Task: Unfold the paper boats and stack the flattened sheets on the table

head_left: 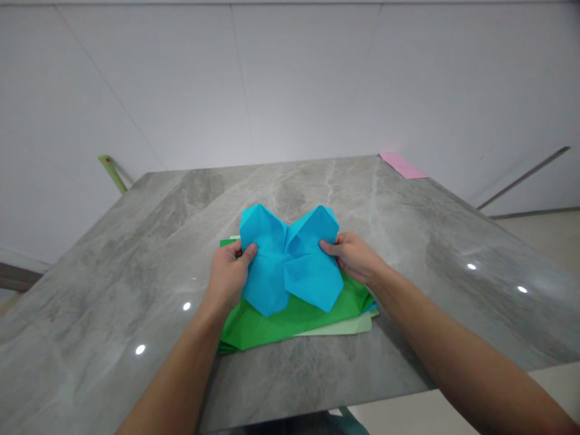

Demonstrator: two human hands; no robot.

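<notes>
A bright blue folded paper flower (pixel 267 281) with several petal-like lobes is held up between both hands, above a pile of paper. My left hand (pixel 230 272) pinches its left edge, thumb in front and fingers behind. On the opposite edge, my right hand (pixel 356 257) grips the paper with the thumb on the front; its other fingers are partly hidden. Beneath the flower lies folded green paper (pixel 272 331), with pale green paper (pixel 344 327) sticking out from under it. A bit of blue shows at the pile's right corner.
The grey marble-patterned table (pixel 136 254) meets a white wall (pixel 290 78) at its far edge. A pink paper sheet (pixel 405 167) lies at the back right corner. Beyond the left edge is a light green strip (pixel 113 174); a thin dark bar (pixel 523 179) is at the right.
</notes>
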